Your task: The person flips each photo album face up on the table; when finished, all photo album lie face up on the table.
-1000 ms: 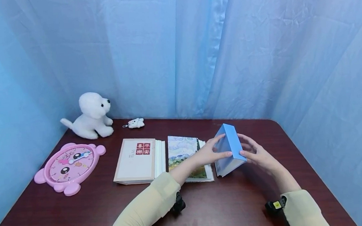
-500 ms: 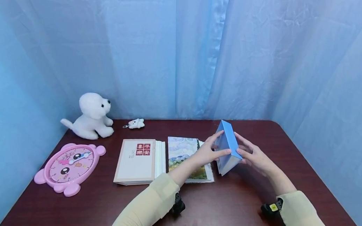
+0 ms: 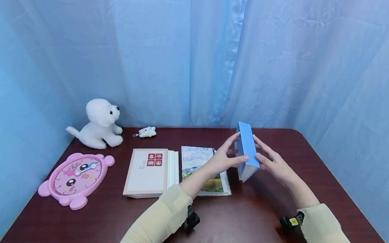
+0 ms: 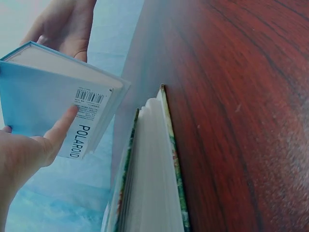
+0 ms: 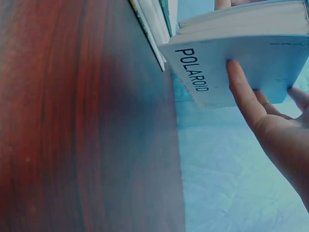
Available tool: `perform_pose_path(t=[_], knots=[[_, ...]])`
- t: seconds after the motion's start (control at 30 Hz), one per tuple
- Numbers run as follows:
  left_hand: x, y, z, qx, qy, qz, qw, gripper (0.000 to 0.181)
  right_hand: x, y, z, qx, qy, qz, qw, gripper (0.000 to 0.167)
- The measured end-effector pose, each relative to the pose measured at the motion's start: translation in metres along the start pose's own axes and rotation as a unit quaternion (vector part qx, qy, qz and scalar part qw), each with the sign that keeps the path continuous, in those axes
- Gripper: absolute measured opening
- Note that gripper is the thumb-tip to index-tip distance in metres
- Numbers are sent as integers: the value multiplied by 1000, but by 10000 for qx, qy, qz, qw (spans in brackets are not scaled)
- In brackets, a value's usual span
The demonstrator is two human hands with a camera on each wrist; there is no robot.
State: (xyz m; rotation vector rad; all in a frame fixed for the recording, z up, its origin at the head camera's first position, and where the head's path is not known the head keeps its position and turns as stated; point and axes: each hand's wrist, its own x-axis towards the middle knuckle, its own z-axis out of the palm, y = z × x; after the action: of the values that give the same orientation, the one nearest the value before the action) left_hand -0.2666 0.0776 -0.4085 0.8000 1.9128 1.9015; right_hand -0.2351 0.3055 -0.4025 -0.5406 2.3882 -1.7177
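Observation:
In the head view, a light blue book stands spine up between both hands, right of the other books. Its white page edges face downward and toward me. "POLAROID" is printed on both covers, with a barcode on the cover facing the left wrist view. My left hand holds it from the left, thumb and fingertips on that cover. From the other side my right hand grips the opposite cover, its thumb near the spine. In the right wrist view the blue book appears raised off the table.
Beside the left hand lies a landscape-painted book. Farther left is a cream book with red characters. A pink bear-shaped clock, white plush dog and small plush keychain sit on the dark table. Blue curtains hang behind.
Both hands have carried the blue book a little farther away and turned its spine straighter toward the back. The other things on the table stay put.

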Motion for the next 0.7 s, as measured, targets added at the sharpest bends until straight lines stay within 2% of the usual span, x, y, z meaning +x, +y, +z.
perform_pose_path(t=[0.13,0.23,0.4,0.57,0.7], knots=[[0,2,-1,41,-47,162,9998,79,1,0,-2,395,-220,-199,9988,55],[-2,4,-1,225,-73,251,9994,81,1,4,-3,351,-199,-255,9989,56],[-4,5,-1,552,22,445,9975,84,-1,7,-3,-15,109,-370,9993,64],[-3,2,0,794,177,686,9943,88,-1,7,-1,-144,565,-294,9979,61],[-4,1,1,890,214,785,9927,93,1,10,0,-504,759,-240,9956,59]])
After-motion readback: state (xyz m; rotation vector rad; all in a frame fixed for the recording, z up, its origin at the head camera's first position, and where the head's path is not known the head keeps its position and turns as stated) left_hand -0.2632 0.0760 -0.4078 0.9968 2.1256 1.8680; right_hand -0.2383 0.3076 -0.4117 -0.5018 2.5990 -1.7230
